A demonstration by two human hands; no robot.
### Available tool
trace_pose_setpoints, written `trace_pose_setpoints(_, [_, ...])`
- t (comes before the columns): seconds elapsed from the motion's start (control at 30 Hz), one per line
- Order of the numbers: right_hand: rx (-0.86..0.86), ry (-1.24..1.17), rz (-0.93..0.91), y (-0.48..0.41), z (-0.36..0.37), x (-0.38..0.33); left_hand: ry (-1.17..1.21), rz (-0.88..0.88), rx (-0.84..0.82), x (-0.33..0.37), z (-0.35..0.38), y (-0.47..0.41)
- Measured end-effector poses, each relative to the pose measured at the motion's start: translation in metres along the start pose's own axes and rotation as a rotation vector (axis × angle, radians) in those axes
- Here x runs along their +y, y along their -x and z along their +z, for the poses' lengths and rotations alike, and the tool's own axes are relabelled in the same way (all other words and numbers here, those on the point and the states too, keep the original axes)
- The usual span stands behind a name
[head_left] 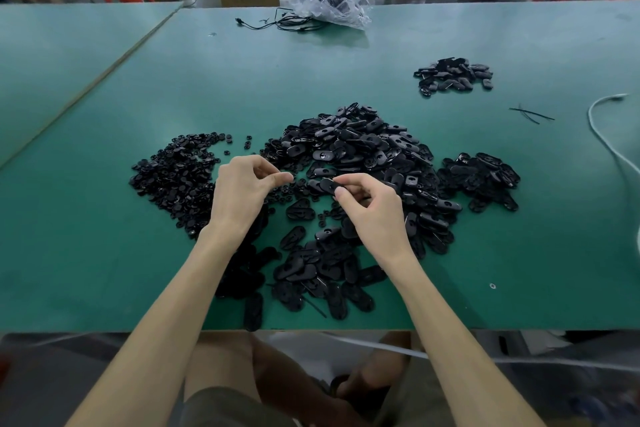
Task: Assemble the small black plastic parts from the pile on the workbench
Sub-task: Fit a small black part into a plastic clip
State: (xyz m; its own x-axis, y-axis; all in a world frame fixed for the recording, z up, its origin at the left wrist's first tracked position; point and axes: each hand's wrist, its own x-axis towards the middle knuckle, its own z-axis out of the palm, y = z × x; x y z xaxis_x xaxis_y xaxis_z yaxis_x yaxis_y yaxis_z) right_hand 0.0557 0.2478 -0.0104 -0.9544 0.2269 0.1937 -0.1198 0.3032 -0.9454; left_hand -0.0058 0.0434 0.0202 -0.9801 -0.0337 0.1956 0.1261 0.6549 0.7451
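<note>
Right hand (375,210) pinches oval part (329,184); left hand (242,189) alongside.

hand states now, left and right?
Left hand: thumb and forefinger pinched together; whether it holds anything cannot be told.
Right hand: pinching an oval black part.

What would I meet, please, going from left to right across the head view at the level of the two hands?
pile of small round parts → left hand → oval part pinched by the right hand → smaller heap of oval parts → white cable
</note>
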Motion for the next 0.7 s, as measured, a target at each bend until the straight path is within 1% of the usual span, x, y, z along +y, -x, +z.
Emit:
trace_pose_setpoints(0.27, [-0.001, 0.010, 0.001, 0.000, 0.002, -0.001, 0.072, 0.043, 0.011, 0.001, 0.000, 0.002])
trace_pose_setpoints(0.47, [0.031, -0.008, -0.001, -0.001, 0.001, -0.002, 0.257, 0.131, -0.072, 0.019, 0.017, 0.012])
trace_pose_setpoints(0.6, [0.065, -0.026, 0.002, -0.001, 0.000, -0.001, 0.299, 0.185, -0.115, 0.028, 0.031, 0.020])
trace_pose_setpoints(0.7, [0.084, -0.049, 0.011, -0.001, -0.002, 0.000, 0.316, 0.183, -0.121, 0.027, 0.038, 0.023])
